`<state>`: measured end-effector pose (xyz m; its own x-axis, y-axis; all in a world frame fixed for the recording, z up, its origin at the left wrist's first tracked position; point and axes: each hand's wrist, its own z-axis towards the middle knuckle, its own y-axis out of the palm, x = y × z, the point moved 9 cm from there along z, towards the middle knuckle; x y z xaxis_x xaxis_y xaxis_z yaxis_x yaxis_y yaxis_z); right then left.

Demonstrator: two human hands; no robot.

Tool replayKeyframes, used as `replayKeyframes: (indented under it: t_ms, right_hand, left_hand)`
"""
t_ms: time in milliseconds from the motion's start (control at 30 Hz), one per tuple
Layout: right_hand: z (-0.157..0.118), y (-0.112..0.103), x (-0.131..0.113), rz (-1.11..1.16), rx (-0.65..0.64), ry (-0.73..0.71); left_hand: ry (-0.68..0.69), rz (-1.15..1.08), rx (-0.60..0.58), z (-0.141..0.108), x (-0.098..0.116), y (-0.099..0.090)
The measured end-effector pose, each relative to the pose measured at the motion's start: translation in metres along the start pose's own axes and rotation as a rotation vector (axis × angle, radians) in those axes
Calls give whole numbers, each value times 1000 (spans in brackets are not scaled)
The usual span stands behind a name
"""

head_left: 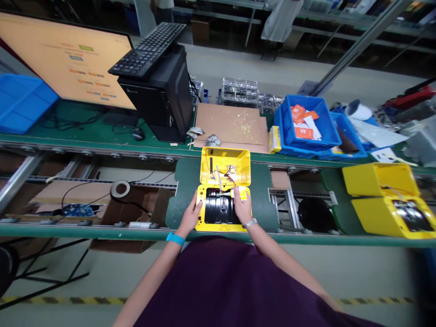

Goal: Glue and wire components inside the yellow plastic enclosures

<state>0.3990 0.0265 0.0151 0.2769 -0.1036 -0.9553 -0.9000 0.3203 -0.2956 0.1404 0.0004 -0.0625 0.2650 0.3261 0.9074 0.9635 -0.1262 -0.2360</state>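
An open yellow case (225, 165) rests on a dark green board (262, 209) in front of me, its lid tipped back. Black cylindrical parts (218, 211) fill the lower half, and thin wires run up into the lid. My left hand (190, 215) lies against the case's left side, fingers along the edge and thumb raised apart. At the right side, my right hand (242, 208) is closed around a small yellow-and-white tube (240, 194) lying over the black parts.
A second open yellow case (384, 213) sits on the right. Behind are blue bins (308, 143), cardboard (228, 120), a black computer tower (163, 97) with a keyboard, and a monitor. A tape roll (120, 188) lies left, near a cardboard box.
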Motion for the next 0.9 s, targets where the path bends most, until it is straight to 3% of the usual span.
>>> replayKeyframes:
  t_ms: [533,900]
  right_hand:
    - [-1,18,6,-54,-72,-15]
    - [-1,14,4,-90,-43,-60]
  left_hand:
    - [11,-36,7,1,0,-1]
    - [0,-30,-4,-1,2,-1]
